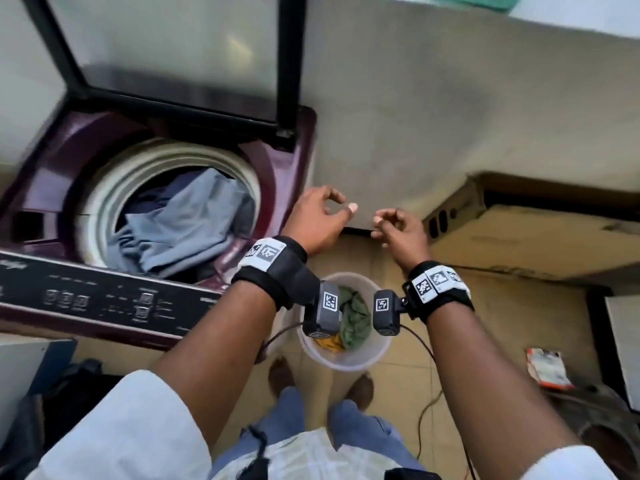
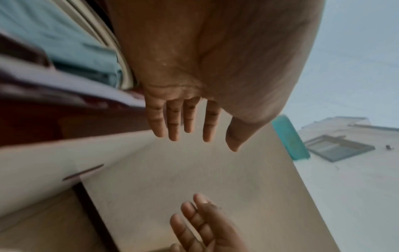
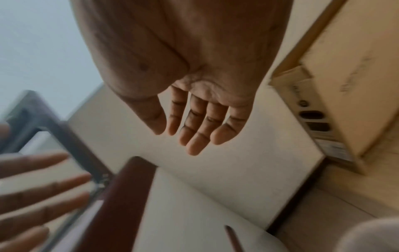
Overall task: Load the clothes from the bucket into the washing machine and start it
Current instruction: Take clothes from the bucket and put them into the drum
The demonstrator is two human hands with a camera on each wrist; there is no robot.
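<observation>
The maroon top-load washing machine stands at the left with its glass lid raised. Blue-grey clothes lie in its drum. On the floor by my feet a pale bucket holds a green garment and something yellow. My left hand hovers beside the machine's right edge, fingers relaxed and empty. Just to its right hangs my right hand, also empty. In the wrist views the left hand and the right hand show straight fingers holding nothing.
The control panel with buttons runs along the machine's front. A grey wall is straight ahead. A cardboard box lies at the right, a red packet on the tiled floor, dark bags at lower left.
</observation>
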